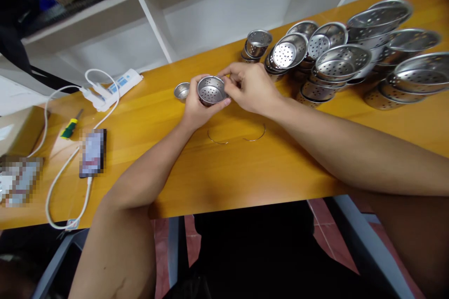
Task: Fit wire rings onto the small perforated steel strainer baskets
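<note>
Left hand (196,107) cups a perforated steel strainer cup (211,90) mouth-up, steadying it while right hand (250,88) fingertips pinch its rim; wire ring (236,134) lies below.

Bright, even light is coming from above. The metal bowls (342,60) are shining with white glare. Soft shadows are sitting under the arms on the table (245,173). The edges are bending outward, and two spots at left are looking blurry.
</note>
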Available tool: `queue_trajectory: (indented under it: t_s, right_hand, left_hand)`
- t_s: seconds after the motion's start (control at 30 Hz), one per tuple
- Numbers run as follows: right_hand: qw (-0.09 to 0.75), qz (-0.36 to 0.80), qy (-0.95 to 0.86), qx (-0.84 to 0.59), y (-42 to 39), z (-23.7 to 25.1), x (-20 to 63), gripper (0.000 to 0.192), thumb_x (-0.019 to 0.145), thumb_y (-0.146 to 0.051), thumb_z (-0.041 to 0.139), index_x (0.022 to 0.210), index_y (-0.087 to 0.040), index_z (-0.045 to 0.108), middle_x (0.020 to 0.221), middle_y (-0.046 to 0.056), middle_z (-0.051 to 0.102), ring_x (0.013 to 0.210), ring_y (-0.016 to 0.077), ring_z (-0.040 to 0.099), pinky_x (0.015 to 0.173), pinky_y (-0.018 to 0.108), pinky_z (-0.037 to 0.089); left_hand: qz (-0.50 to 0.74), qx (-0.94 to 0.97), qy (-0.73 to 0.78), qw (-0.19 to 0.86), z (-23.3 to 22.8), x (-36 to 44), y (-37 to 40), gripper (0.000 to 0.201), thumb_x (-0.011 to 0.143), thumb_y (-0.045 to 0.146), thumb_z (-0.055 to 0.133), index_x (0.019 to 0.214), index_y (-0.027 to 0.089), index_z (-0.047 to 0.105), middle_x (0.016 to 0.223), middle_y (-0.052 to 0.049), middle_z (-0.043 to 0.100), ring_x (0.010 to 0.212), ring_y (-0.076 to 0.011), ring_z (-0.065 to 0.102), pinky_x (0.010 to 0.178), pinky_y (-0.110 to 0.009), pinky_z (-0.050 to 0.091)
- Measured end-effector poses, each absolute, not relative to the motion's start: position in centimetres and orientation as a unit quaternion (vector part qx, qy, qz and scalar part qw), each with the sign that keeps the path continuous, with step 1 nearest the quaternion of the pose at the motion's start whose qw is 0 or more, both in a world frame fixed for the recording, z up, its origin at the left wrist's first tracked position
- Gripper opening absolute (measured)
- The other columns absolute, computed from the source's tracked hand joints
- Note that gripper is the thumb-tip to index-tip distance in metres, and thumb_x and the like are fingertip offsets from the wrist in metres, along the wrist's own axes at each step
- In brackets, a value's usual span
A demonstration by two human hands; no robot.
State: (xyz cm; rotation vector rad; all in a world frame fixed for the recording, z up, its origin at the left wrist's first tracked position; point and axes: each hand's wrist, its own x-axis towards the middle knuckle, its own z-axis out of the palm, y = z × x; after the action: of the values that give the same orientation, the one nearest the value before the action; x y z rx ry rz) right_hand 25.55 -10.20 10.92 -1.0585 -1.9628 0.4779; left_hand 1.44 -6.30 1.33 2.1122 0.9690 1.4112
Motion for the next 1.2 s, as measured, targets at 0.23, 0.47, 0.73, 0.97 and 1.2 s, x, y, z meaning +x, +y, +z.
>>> queue_trajectory:
  t_s: [0.23, 0.47, 0.73, 0.97, 1.2]
  right_hand:
    - [0.415, 0.192, -0.784, -0.419, -10.1, 10.7, 25.7, 0.020, 0.114, -0.049, 0.084, 0.118, -0.029, 0.089, 0.076, 0.004, 0.071, 0.076, 0.0313, 0.069, 0.084, 0.050, 0.063]
    - [0.413, 0.196, -0.777, -0.432, -10.4, 10.9, 25.5, 0.018, 0.113, -0.044, 0.087, 0.123, -0.029, 0.087, 0.078, 0.003, 0.071, 0.078, 0.0323, 0.071, 0.088, 0.052, 0.064]
    - [0.434, 0.223, -0.773, -0.405, -11.1, 11.1, 24.8, 0.013, 0.115, -0.044, 0.084, 0.116, -0.031, 0.086, 0.080, 0.002, 0.070, 0.077, 0.0285, 0.066, 0.082, 0.047, 0.062]
    - [0.418, 0.360, -0.769, -0.324, -10.4, 12.6, 26.1, 0.043, 0.110, -0.071, 0.094, 0.112, -0.029, 0.084, 0.090, 0.003, 0.079, 0.071, 0.0221, 0.069, 0.063, 0.037, 0.054]
    - [0.341, 0.465, -0.782, -0.235, -9.2, 13.4, 27.7, 0.067, 0.091, -0.090, 0.106, 0.105, -0.030, 0.081, 0.080, -0.001, 0.077, 0.060, 0.0174, 0.062, 0.054, 0.033, 0.048]
  left_hand:
    - [0.508, 0.772, 0.327, 0.197, 0.6, 1.3, -5.8, 0.110, 0.089, 0.088, 0.106, 0.171, 0.040, 0.050, 0.157, -0.010, 0.073, 0.156, -0.0384, 0.079, 0.141, -0.060, 0.062]
    - [0.513, 0.770, 0.318, 0.205, 0.9, 1.6, -6.2, 0.119, 0.078, 0.095, 0.108, 0.166, 0.039, 0.051, 0.154, -0.008, 0.072, 0.147, -0.0366, 0.083, 0.133, -0.057, 0.068]
    - [0.497, 0.775, 0.327, 0.215, 1.7, 1.7, -7.2, 0.111, 0.087, 0.098, 0.101, 0.166, 0.036, 0.053, 0.150, -0.009, 0.074, 0.147, -0.0378, 0.082, 0.137, -0.061, 0.064]
    - [0.502, 0.786, 0.292, 0.210, 0.4, 1.3, -6.1, 0.099, 0.100, 0.093, 0.092, 0.174, 0.041, 0.049, 0.151, -0.006, 0.073, 0.146, -0.0345, 0.084, 0.136, -0.059, 0.066]
    - [0.494, 0.782, 0.265, 0.273, 0.6, 0.8, -5.8, 0.087, 0.101, 0.091, 0.092, 0.164, 0.041, 0.059, 0.147, -0.005, 0.078, 0.130, -0.0300, 0.089, 0.120, -0.055, 0.076]
